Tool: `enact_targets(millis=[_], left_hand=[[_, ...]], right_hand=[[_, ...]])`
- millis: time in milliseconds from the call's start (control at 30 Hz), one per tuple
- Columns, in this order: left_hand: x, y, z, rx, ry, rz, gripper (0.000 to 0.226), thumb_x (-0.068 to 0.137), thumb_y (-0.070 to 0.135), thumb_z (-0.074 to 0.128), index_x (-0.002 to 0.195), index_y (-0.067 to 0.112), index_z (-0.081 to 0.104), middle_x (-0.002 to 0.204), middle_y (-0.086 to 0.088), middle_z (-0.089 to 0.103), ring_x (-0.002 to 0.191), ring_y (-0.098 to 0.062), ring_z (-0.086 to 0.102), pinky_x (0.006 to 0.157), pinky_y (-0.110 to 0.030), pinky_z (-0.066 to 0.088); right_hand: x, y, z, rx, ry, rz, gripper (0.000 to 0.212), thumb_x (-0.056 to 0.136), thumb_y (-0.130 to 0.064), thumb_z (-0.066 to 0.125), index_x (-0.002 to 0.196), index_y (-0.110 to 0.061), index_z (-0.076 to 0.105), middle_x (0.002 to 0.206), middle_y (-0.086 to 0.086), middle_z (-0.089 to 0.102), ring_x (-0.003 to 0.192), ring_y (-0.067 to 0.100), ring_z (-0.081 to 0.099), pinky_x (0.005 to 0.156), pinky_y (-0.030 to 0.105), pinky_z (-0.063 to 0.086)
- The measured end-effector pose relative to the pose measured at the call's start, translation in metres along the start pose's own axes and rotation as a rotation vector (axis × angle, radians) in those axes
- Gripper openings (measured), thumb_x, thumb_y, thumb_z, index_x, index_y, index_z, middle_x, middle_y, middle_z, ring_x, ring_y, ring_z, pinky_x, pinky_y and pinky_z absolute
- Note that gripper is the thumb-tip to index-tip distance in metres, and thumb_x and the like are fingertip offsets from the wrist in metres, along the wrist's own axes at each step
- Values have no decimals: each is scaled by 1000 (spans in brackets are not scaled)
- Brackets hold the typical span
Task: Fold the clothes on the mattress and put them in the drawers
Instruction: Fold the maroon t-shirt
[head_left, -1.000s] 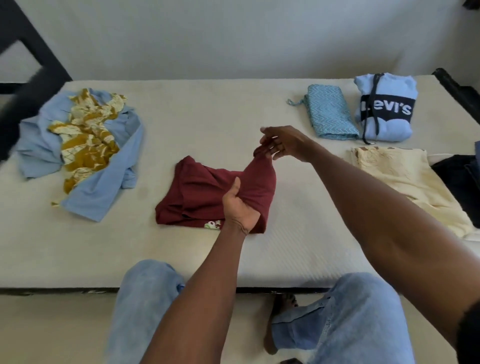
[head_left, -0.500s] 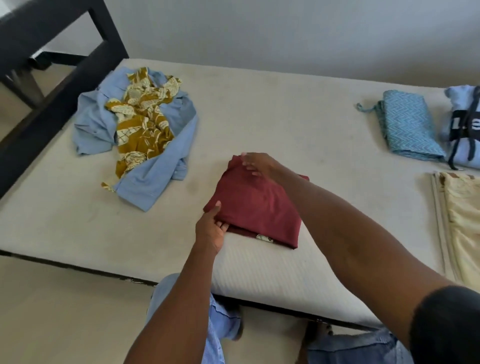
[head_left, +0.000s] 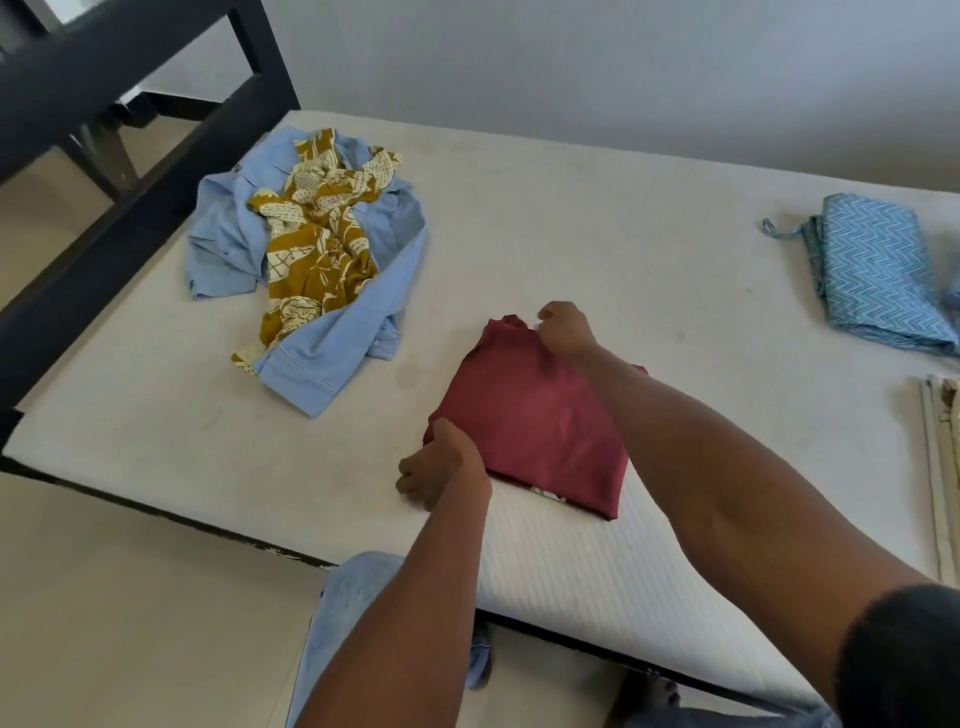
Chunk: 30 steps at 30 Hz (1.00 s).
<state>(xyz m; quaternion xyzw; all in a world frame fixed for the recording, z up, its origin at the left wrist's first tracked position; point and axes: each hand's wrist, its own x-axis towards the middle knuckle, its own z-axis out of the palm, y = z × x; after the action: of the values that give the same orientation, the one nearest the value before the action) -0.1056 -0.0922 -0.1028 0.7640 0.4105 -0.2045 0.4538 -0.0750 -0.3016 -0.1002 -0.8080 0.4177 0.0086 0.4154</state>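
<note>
A maroon garment (head_left: 535, 421) lies folded into a compact rectangle near the front edge of the white mattress (head_left: 571, 234). My left hand (head_left: 441, 467) grips its near left corner, fingers curled at the edge. At the far left corner my right hand (head_left: 563, 330) pinches the fabric, and that forearm crosses over the garment's right side. A crumpled light blue shirt (head_left: 332, 353) with a mustard patterned cloth (head_left: 311, 249) heaped on it sits unfolded at the mattress's left end.
A folded teal zigzag cloth (head_left: 872, 270) lies at the right, with a folded cream garment (head_left: 940, 467) cut off by the right edge below it. A black bed frame (head_left: 130, 218) runs along the left. My knees in blue jeans (head_left: 358, 613) are against the front edge.
The maroon garment's right half has been folded over to the left and laid flat. Both hands moved to its left corners. The view has swung left and closer.
</note>
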Motion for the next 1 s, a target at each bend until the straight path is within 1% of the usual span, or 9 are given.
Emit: enact_targets(millis=[67,133,200,367,500,600,667,800,1000], left_hand=[[10,0,3,120,-50,26,70,86,56,58,129,0,52,132,-19,49,120,-33,48,98,-44,41],[22,1,6,138,-119,21,57,86,45,63,122,1,59,126,-17,55,115,-31,52,90,-39,42],[36,6,9,91,-181,-2,50,78,34,68,116,3,63,119,-14,60,105,-30,58,83,-36,46],[40,7,8,-23,-268,67,23,87,13,62,104,-1,60,92,-9,60,81,-24,59,74,-31,48],[18,12,-3,-174,-482,110,36,87,4,66,121,-4,57,106,-13,60,97,-30,60,82,-42,55],[-6,21,-15,-204,-544,263,29,85,0,69,112,-3,60,94,-11,64,86,-26,62,89,-45,56],[-36,34,-25,-177,-639,385,28,84,1,71,110,5,59,100,-12,65,86,-23,63,81,-40,58],[-96,55,-41,55,-790,683,15,83,-2,68,89,12,66,85,-7,68,71,-17,62,68,-32,57],[-213,60,-39,410,-916,1040,8,72,3,71,77,8,67,73,-8,61,69,-21,57,66,-34,52]], right_hand=[[12,-4,8,-139,-78,80,41,90,-34,67,115,-3,60,126,14,61,107,28,60,85,35,51],[19,-9,17,-236,-195,129,70,78,-50,75,128,-7,53,135,13,52,122,31,51,101,45,46],[25,-16,25,-289,-240,107,81,73,-49,81,135,-9,48,138,12,48,128,33,46,107,49,40],[16,-27,31,-247,-237,4,52,79,-21,79,125,-5,59,124,10,63,116,29,57,96,34,46],[-12,-27,-12,-79,-158,-11,48,80,-14,77,122,-2,58,118,11,62,109,27,59,81,30,42],[-50,-18,-63,62,-58,-76,47,74,-6,79,117,-7,57,107,5,57,97,23,54,75,27,40],[-74,-8,-111,109,-19,-101,45,70,0,78,110,-10,61,103,5,59,94,22,55,71,27,43],[-125,14,-183,-24,62,-96,29,63,0,79,89,0,67,82,8,62,80,24,56,65,29,42],[-234,66,-295,-422,103,-46,20,65,-9,80,73,-15,63,69,2,60,70,21,58,53,24,41]])
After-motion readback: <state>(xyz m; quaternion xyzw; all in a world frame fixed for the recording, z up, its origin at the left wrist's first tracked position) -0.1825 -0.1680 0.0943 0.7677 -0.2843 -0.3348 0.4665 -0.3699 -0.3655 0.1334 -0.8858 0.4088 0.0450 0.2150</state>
